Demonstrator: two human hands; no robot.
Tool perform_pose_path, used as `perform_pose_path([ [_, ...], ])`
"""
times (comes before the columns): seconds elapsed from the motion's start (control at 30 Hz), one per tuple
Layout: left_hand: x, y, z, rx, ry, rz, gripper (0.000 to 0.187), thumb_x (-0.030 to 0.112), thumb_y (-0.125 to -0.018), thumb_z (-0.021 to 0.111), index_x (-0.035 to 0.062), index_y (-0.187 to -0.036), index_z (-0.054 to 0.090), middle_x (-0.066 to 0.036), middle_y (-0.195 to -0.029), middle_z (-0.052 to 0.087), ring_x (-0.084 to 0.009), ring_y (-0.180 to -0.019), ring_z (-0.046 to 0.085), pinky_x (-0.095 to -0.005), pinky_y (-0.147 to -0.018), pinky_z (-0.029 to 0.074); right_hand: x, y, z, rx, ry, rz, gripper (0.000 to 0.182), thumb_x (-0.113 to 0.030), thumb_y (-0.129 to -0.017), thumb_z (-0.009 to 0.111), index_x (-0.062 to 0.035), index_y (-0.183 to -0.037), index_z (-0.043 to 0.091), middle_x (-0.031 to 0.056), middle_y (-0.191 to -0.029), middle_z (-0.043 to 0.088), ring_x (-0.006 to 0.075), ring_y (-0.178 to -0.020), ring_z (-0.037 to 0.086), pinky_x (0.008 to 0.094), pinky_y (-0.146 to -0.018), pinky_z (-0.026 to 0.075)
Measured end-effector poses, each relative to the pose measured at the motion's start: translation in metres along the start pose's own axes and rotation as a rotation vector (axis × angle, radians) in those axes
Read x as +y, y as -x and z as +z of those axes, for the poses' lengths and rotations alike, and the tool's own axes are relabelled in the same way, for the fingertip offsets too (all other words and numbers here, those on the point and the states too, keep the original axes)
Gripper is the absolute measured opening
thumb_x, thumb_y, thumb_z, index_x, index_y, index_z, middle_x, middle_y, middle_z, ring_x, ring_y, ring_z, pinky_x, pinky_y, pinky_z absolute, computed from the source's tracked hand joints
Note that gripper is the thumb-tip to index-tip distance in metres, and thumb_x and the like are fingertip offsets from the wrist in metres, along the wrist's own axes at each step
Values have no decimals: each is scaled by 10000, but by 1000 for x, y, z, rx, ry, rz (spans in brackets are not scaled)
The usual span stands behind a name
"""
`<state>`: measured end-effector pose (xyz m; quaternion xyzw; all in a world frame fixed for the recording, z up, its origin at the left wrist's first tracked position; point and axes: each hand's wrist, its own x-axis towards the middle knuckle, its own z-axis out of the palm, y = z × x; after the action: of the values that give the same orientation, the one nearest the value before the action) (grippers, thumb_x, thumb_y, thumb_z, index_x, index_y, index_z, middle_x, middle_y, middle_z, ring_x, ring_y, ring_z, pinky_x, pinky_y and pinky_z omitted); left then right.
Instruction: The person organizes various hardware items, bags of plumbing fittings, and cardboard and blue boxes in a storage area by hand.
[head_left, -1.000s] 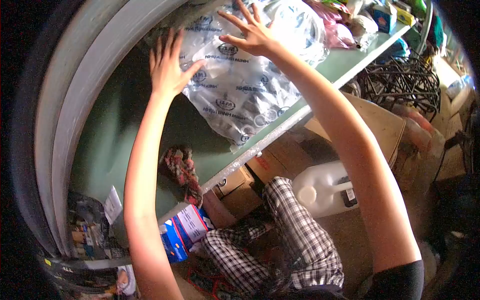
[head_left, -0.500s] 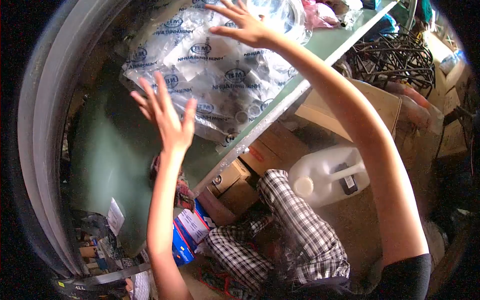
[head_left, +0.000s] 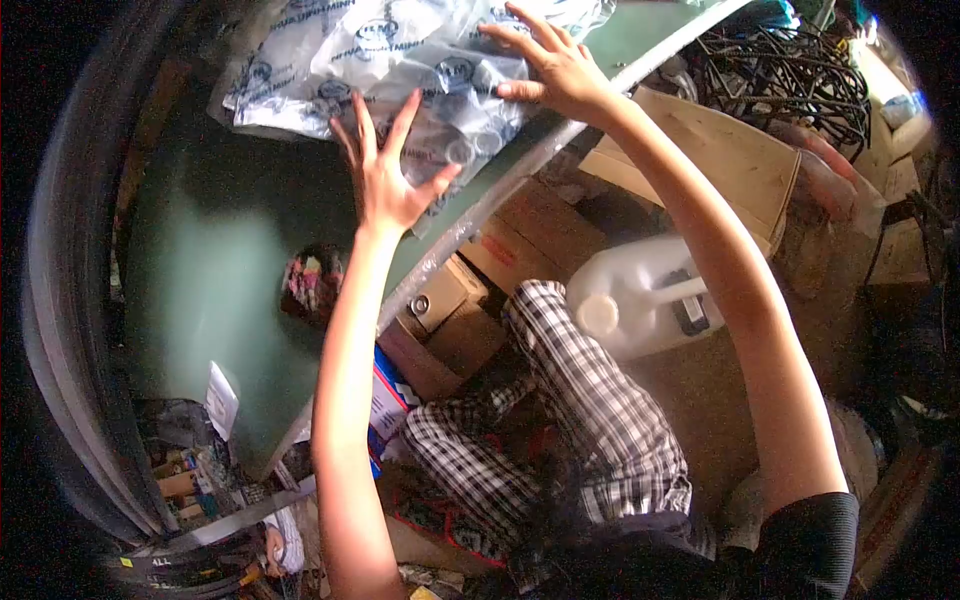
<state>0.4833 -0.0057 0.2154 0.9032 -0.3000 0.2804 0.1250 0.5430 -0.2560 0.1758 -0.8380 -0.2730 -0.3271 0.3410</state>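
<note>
A large clear plastic bag [head_left: 400, 60] with blue print lies on the green tabletop [head_left: 220, 270] at the top of the view, with round pieces showing through it. My left hand [head_left: 390, 185] is at the bag's near edge, fingers spread, its fingertips over the plastic. Over the bag's right part is my right hand [head_left: 560, 75], its fingers also spread and bent a little. Neither hand has its fingers closed round anything. Whether the fingertips press on the bag is hard to tell.
Below the table edge stand cardboard boxes [head_left: 445, 295] and a white plastic jug [head_left: 640, 300]. An open carton [head_left: 700, 160] and a tangle of dark metal rods [head_left: 780, 80] are at the right. Grey coils [head_left: 70, 300] curve along the left. A patterned bundle [head_left: 312, 283] lies beside my left forearm.
The bag now sits higher in the view. My left hand has moved right onto its near part, and my right hand has shifted right and down. The patterned bundle shows more fully.
</note>
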Motion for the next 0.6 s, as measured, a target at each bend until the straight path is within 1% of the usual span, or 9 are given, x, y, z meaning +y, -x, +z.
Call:
perform_pose_path([
  [0.03,-2,1,2,12,-16,6,785,676,-613,570,310,-1287,396,-242,-1409,77,-483,-1273,51,-584,-1020,33,-5,-5,-12,-139,-51,27,672,-464,-767,578,-242,-1338,300,225,-1378,205,412,-1263,192,506,-1002,218],
  [0.13,-6,3,4,30,-49,2,775,676,-610,575,334,-1282,395,-203,-1424,62,-498,-1266,26,-599,-1012,43,-8,-2,-9,-70,55,13,751,-497,-714,619,-261,-1340,277,228,-1343,247,435,-1222,240,536,-977,232],
  [0.23,6,8,-3,-54,-95,-154,798,691,-591,580,406,-1294,331,-129,-1445,33,-507,-1262,-25,-679,-955,47,-16,7,4,73,237,80,698,-663,-677,515,-410,-1294,308,94,-1432,129,405,-1276,173,673,-853,255],
  [0.27,13,10,-8,-137,-219,-230,823,722,-576,561,428,-1299,302,-123,-1446,42,-506,-1263,0,-705,-930,56,-18,12,2,84,153,65,726,-675,-681,501,-404,-1314,271,107,-1440,73,429,-1277,139,697,-826,242],
  [0.37,19,14,-17,-114,-262,-271,829,759,-602,488,408,-1321,268,-147,-1440,56,-517,-1251,84,-705,-924,76,-46,27,-11,-83,118,156,760,-672,-716,479,-341,-1353,228,128,-1446,10,352,-1324,35,652,-923,132],
  [0.4,22,15,-21,-89,-224,-267,796,731,-660,456,378,-1340,242,-174,-1433,65,-525,-1244,100,-702,-924,71,-51,29,-11,-155,121,178,750,-662,-728,475,-341,-1355,219,127,-1448,-9,337,-1330,-7,651,-936,95],
  [0.5,33,28,-41,-22,-101,-247,769,693,-714,432,329,-1359,223,-197,-1425,77,-528,-1243,97,-696,-926,65,-63,36,-7,-78,127,156,755,-681,-711,461,-342,-1349,242,116,-1453,0,359,-1325,11,665,-921,114],
  [0.57,46,50,-66,-8,-75,-201,776,625,-771,417,202,-1381,195,-218,-1421,72,-521,-1250,82,-667,-948,33,-89,47,-26,-4,60,204,744,-622,-729,501,-310,-1354,245,136,-1449,8,360,-1325,21,643,-940,97],
  [0.6,60,64,-82,-14,-20,-213,743,557,-798,423,145,-1375,200,-218,-1422,79,-478,-1273,77,-612,-983,11,-105,58,-38,21,-6,228,742,-529,-738,552,-263,-1360,248,155,-1444,21,355,-1325,46,621,-953,105],
])
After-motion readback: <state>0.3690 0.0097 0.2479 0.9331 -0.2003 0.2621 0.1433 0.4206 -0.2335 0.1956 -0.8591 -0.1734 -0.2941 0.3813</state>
